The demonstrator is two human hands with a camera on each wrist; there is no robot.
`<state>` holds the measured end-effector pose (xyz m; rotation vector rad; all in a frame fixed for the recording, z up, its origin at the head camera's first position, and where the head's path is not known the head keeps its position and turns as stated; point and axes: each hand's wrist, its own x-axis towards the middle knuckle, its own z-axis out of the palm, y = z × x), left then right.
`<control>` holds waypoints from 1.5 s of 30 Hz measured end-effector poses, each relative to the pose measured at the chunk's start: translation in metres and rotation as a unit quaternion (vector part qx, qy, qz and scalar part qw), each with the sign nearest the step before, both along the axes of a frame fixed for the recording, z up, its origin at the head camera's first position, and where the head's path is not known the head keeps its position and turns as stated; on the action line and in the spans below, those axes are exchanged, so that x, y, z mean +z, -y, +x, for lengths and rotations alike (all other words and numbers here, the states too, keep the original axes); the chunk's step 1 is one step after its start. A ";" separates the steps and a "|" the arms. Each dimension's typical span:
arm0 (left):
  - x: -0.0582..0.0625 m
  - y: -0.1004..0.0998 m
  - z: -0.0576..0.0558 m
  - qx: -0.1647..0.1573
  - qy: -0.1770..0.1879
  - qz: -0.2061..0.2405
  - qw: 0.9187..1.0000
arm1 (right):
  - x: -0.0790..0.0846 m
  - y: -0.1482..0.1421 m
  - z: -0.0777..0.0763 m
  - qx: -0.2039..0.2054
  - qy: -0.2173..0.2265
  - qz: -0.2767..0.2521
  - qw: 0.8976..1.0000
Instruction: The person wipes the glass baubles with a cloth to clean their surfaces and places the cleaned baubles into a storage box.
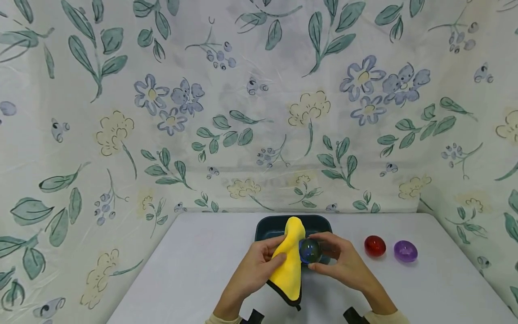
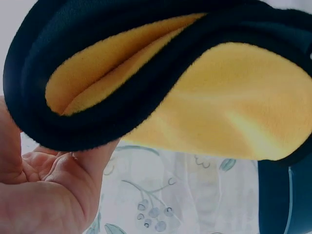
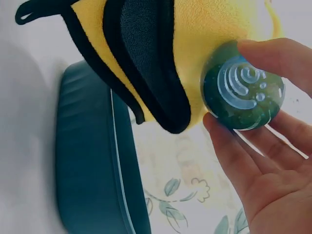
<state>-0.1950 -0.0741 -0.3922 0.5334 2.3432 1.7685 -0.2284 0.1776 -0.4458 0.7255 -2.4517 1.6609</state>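
My left hand (image 1: 255, 266) grips a yellow cloth (image 1: 289, 265) with a black edge, the thumb lying across its near face. In the left wrist view the cloth (image 2: 229, 97) hangs folded and shows its dark edging. Between thumb and fingers, my right hand (image 1: 344, 261) holds a dark blue-green, glassy ball (image 1: 310, 250) right beside the cloth. Seen from the right wrist, that ball (image 3: 226, 105) has a pale raised spiral and small dots on its face, and its far side meets the yellow cloth.
Behind the hands stands a dark teal rectangular tray (image 1: 267, 227), partly hidden by hands and cloth. To the right, a shiny red egg-shaped piece (image 1: 375, 246) and a purple one (image 1: 405, 251) lie on the white table (image 1: 182, 270). A floral curtain (image 1: 226, 135) surrounds the table's back and sides.
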 end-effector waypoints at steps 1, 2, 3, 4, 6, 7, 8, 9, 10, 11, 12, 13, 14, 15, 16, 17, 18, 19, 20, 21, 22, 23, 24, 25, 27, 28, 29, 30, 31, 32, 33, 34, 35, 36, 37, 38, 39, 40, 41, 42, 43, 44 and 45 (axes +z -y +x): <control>0.000 0.000 0.001 0.002 -0.003 0.002 1.000 | 0.000 0.001 0.000 -0.002 0.003 0.004 1.000; 0.001 0.000 0.002 0.004 -0.007 0.003 1.000 | 0.001 0.001 0.000 -0.003 0.004 0.007 1.000; 0.001 -0.001 0.002 0.005 -0.013 0.004 1.000 | 0.002 0.001 0.000 -0.001 0.004 0.010 1.000; 0.002 -0.001 0.003 0.008 -0.019 0.002 1.000 | 0.002 0.001 0.001 0.001 0.002 0.013 1.000; 0.002 -0.002 0.003 0.015 -0.031 -0.005 0.999 | 0.003 0.000 0.001 0.006 -0.003 0.016 1.000; 0.003 -0.003 0.002 0.019 -0.038 -0.009 0.999 | 0.004 0.000 0.001 0.011 -0.006 0.016 1.000; 0.003 -0.003 0.002 0.021 -0.045 -0.012 0.999 | 0.004 -0.001 0.001 0.016 -0.009 0.017 1.000; 0.003 -0.004 0.002 0.024 -0.051 -0.016 0.998 | 0.004 -0.001 0.001 0.021 -0.011 0.017 1.000; 0.003 -0.004 0.002 0.027 -0.055 -0.018 0.998 | 0.003 -0.001 0.001 0.024 -0.010 0.016 1.000; 0.003 -0.004 0.002 0.029 -0.057 -0.020 0.998 | 0.003 -0.001 0.001 0.029 -0.008 0.014 0.999; 0.003 -0.004 0.002 0.031 -0.059 -0.021 0.998 | 0.003 -0.001 0.001 0.034 -0.005 0.013 0.999; 0.003 -0.004 0.002 0.032 -0.059 -0.022 0.998 | 0.002 -0.001 0.001 0.039 -0.001 0.011 0.999; 0.003 -0.004 0.003 0.032 -0.059 -0.022 0.998 | 0.002 0.000 0.002 0.042 0.002 0.010 0.999; 0.003 -0.003 0.003 0.033 -0.057 -0.021 0.998 | 0.001 0.000 0.002 0.046 0.008 0.008 0.999; 0.002 -0.003 0.004 0.032 -0.055 -0.020 0.998 | 0.001 0.001 0.003 0.050 0.013 0.006 0.999; 0.002 -0.003 0.004 0.032 -0.054 -0.018 0.998 | 0.001 0.001 0.003 0.053 0.017 0.006 0.998; 0.001 -0.002 0.004 0.031 -0.053 -0.018 0.998 | 0.001 0.001 0.004 0.055 0.021 0.005 0.998; 0.001 -0.002 0.004 0.031 -0.052 -0.016 0.998 | 0.001 0.002 0.004 0.057 0.025 0.004 0.998; 0.001 -0.001 0.004 0.030 -0.053 -0.016 0.998 | 0.001 0.002 0.005 0.059 0.027 0.004 0.998; 0.000 -0.001 0.003 0.030 -0.054 -0.019 0.998 | 0.001 0.002 0.005 0.062 0.029 0.003 0.998; 0.000 -0.001 0.003 0.028 -0.057 -0.021 0.998 | 0.002 0.002 0.006 0.065 0.030 0.001 0.997; 0.000 0.000 0.002 0.027 -0.059 -0.024 0.998 | 0.002 0.003 0.006 0.070 0.030 0.000 0.997; 0.000 0.000 0.001 0.026 -0.061 -0.027 0.997 | 0.002 0.003 0.007 0.074 0.030 -0.001 0.997; -0.001 0.000 0.000 0.025 -0.063 -0.030 0.997 | 0.002 0.003 0.007 0.078 0.029 -0.002 0.997; -0.002 0.001 -0.001 0.022 -0.066 -0.036 0.997 | 0.002 0.003 0.008 0.085 0.030 -0.004 0.996; -0.003 0.001 -0.002 0.021 -0.066 -0.038 0.997 | 0.002 0.004 0.008 0.089 0.029 -0.004 0.996; -0.003 0.002 -0.002 0.021 -0.065 -0.039 0.997 | 0.002 0.004 0.008 0.091 0.029 -0.004 0.995; -0.004 0.002 -0.003 0.020 -0.065 -0.042 0.997 | 0.002 0.004 0.008 0.091 0.031 -0.005 0.995; -0.004 0.002 -0.003 0.020 -0.065 -0.043 0.997 | 0.002 0.004 0.008 0.091 0.031 -0.006 0.995; -0.004 0.002 -0.003 0.019 -0.063 -0.044 0.997 | 0.002 0.004 0.008 0.091 0.030 -0.006 0.995; -0.005 0.002 -0.004 0.018 -0.063 -0.045 0.997 | 0.002 0.004 0.008 0.092 0.029 -0.007 0.995; -0.005 0.002 -0.004 0.016 -0.061 -0.046 0.997 | 0.002 0.004 0.008 0.094 0.026 -0.008 0.995; -0.005 0.003 -0.004 0.014 -0.060 -0.046 0.997 | 0.002 0.004 0.008 0.096 0.025 -0.009 0.995; -0.005 0.003 -0.004 0.012 -0.058 -0.046 0.997 | 0.002 0.004 0.008 0.097 0.024 -0.010 0.995; -0.005 0.003 -0.004 0.010 -0.056 -0.046 0.997 | 0.002 0.004 0.008 0.099 0.022 -0.012 0.995; -0.006 0.003 -0.004 0.007 -0.056 -0.045 0.997 | 0.002 0.004 0.008 0.102 0.021 -0.013 0.995; -0.006 0.004 -0.004 0.004 -0.054 -0.043 0.998 | 0.003 0.004 0.009 0.103 0.022 -0.015 0.994; -0.006 0.004 -0.005 0.002 -0.053 -0.042 0.998 | 0.003 0.004 0.009 0.103 0.023 -0.017 0.994; -0.006 0.005 -0.005 0.000 -0.052 -0.041 0.998 | 0.003 0.004 0.009 0.104 0.022 -0.017 0.994; -0.006 0.005 -0.005 -0.003 -0.049 -0.039 0.998 | 0.003 0.004 0.009 0.104 0.023 -0.018 0.994; -0.006 0.005 -0.006 -0.005 -0.045 -0.037 0.998 | 0.003 0.004 0.009 0.104 0.023 -0.018 0.994; -0.007 0.006 -0.006 -0.008 -0.042 -0.036 0.998 | 0.004 0.004 0.009 0.104 0.023 -0.018 0.994; -0.007 0.006 -0.007 -0.009 -0.037 -0.035 0.999 | 0.004 0.004 0.009 0.107 0.022 -0.018 0.994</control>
